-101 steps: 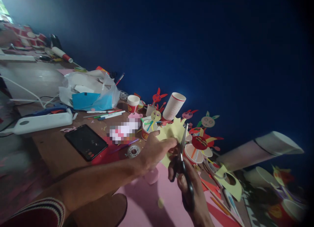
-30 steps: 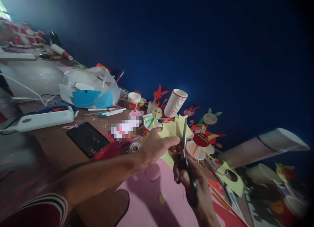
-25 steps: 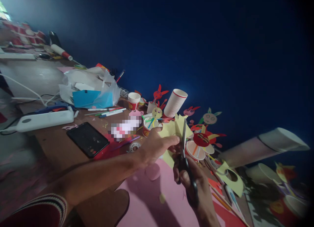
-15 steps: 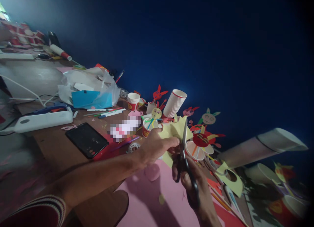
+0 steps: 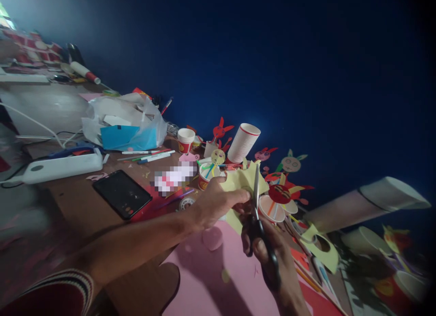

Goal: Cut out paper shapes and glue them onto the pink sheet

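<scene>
My left hand (image 5: 223, 200) pinches a sheet of yellow paper (image 5: 240, 182) with an uneven top edge, thumb on the near side. In my right hand (image 5: 272, 252) is a pair of scissors (image 5: 256, 202) with black handles, its blades pointing up against the yellow paper. The blades look nearly closed; whether the paper lies between them is hard to tell. Beneath both hands lies a large pink sheet (image 5: 200, 279), with a pink paper disc (image 5: 212, 238) on it. Right of the blades, a red paper figure (image 5: 279, 193) stands over a paper cup (image 5: 271, 208).
A black phone (image 5: 121, 194) lies left of my forearm, with a white power strip (image 5: 63, 165) and a plastic bag (image 5: 126, 120) beyond. Stacked paper cups (image 5: 244, 142) stand near the dark blue wall. Several markers (image 5: 150, 158) and a tape roll (image 5: 187, 204) are on the table.
The view has shifted very slightly. Both hands keep nearly the same place, and the scissor blades look a little closer together against the yellow paper.
</scene>
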`<state>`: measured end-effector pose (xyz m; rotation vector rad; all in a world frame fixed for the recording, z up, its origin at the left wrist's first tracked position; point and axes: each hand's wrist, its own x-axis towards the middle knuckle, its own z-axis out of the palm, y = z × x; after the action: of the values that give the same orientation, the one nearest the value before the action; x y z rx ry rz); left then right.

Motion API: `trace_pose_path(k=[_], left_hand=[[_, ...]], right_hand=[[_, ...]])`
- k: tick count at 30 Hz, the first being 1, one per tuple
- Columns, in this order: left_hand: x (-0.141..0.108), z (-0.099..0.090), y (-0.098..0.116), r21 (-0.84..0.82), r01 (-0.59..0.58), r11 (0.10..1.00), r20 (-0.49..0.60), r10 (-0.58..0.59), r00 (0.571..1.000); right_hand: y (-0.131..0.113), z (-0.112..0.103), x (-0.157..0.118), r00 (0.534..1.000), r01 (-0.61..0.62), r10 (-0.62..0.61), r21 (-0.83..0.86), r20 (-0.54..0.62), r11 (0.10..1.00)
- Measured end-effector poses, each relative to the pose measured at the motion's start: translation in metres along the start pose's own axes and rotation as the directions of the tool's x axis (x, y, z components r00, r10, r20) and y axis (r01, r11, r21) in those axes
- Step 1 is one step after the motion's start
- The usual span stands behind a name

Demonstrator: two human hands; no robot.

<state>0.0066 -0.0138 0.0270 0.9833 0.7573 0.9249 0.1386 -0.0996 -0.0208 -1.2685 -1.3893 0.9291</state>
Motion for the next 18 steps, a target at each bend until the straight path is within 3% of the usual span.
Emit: trace_pose_path(k=[14,18], left_hand=[[0.0017,-0.0030,0.0006,0.017,-0.005,1.000,0.016,0.005,1.000],[0.0009,-0.0032,0.0029,0.064,0.007,0.998,0.014,-0.008,1.000]], right_hand=[[-0.0079,0.0019,-0.0022,0.995,-0.077,0.080,0.052,-0.055,0.996],[-0.0024,-0.0013,-0.0015,0.996,-0.092,0.092,0.091,-0.002,0.992]])
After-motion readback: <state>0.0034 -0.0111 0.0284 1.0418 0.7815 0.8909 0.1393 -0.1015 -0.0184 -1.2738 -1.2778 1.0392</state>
